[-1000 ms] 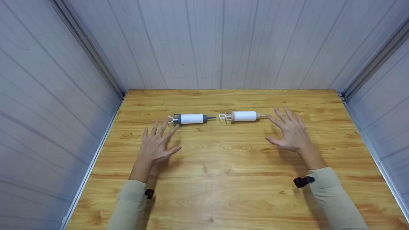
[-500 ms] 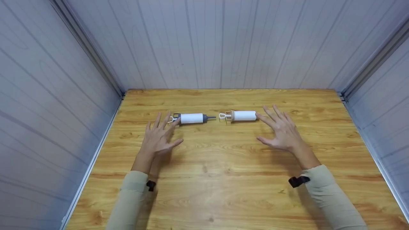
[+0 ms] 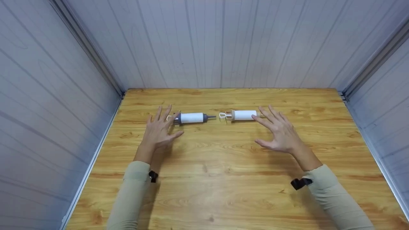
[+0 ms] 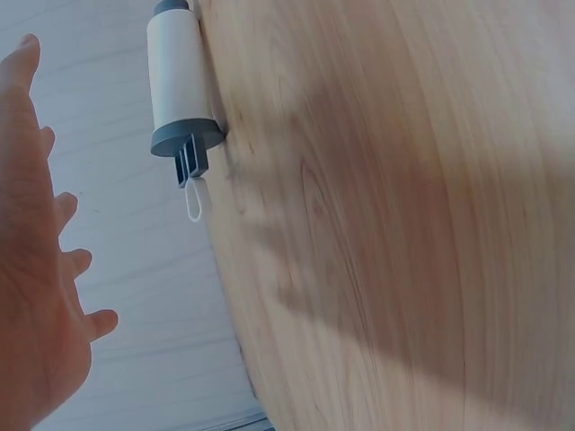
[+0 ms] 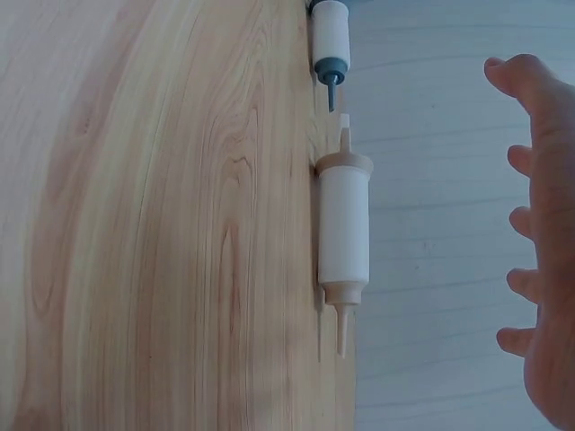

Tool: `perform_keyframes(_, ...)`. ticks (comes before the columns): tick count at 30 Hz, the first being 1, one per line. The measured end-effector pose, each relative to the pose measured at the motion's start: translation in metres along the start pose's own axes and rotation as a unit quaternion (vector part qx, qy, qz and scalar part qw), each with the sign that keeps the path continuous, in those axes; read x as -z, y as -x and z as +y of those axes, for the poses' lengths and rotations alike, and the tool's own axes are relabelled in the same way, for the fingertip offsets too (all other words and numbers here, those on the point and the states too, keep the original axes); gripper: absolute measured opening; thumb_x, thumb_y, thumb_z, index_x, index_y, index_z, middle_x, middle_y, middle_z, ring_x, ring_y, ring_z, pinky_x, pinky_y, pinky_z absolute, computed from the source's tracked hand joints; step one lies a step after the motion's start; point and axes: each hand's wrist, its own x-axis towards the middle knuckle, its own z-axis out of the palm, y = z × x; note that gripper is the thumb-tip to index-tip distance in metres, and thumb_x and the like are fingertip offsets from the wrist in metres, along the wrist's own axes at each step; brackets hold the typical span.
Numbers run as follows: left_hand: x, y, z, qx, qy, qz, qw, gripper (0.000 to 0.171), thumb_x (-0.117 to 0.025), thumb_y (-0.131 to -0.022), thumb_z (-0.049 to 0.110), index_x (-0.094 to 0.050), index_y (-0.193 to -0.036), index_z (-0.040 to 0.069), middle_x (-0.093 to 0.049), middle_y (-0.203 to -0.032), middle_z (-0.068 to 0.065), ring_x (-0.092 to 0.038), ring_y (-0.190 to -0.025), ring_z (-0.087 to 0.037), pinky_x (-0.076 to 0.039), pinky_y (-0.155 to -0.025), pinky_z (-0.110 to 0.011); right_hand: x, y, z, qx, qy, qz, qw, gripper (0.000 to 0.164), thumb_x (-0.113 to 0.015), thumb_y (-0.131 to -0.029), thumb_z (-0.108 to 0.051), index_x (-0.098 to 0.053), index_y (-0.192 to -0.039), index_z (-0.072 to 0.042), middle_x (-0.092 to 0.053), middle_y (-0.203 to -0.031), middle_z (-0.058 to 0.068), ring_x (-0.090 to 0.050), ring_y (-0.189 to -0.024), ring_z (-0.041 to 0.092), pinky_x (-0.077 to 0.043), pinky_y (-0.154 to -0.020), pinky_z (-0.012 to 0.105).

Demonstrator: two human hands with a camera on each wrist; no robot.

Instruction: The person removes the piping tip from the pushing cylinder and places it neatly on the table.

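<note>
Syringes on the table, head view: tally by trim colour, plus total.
Blue-grey-trimmed syringe: 1
Beige-trimmed syringe: 1
Total: 2

The head view looks forward and down from above at the table, left hand, right hand and back wall. The wrist views look from lower and nearer, tipped sideways, each with its own hand along one edge; all three share the grey-ended syringe.
</note>
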Motion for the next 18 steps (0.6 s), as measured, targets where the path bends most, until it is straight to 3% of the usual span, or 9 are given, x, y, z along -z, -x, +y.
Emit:
perform_keyframes(5, -0.004, -0.007, 0.002, 0.008, 0.014, -0.01, 0.9998, 0.091, -0.061, -0.101, 0.073, -0.034, -0.178, 0.035, -0.021, -0.191, -0.007, -0.013, -0.179, -0.045, -0.021, -0.133, -0.085, -0.003, -0.003, 0.0, 0.007, -0.043, 0.017, 0.999, 0.089, -0.082, -0.087, -0.053, -0.057, -0.167, -0.023, -0.046, -0.179, 0.018, -0.042, -0.161, 0.063, -0.038, -0.118, 0.09)
perform_keyframes(11, -0.011, -0.015, 0.005, 0.019, 0.032, -0.016, 0.9992, 0.091, -0.062, -0.101, 0.072, -0.032, -0.179, 0.034, -0.022, -0.191, -0.009, -0.012, -0.179, -0.045, -0.018, -0.133, -0.085, -0.009, -0.005, 0.001, -0.009, -0.108, 0.035, 0.993, 0.092, -0.092, -0.082, -0.039, -0.058, -0.166, -0.021, -0.05, -0.176, 0.02, -0.042, -0.163, 0.059, -0.038, -0.118, 0.09)
perform_keyframes(18, -0.016, -0.022, 0.007, 0.022, 0.043, -0.002, 0.9988, 0.096, -0.067, -0.099, 0.073, -0.034, -0.178, 0.032, -0.026, -0.19, -0.01, -0.018, -0.177, -0.047, -0.021, -0.133, -0.085, -0.016, -0.006, 0.001, -0.039, -0.202, 0.051, 0.977, 0.094, -0.098, -0.08, -0.023, -0.058, -0.165, -0.015, -0.048, -0.175, 0.023, -0.049, -0.159, 0.053, -0.043, -0.122, 0.079)
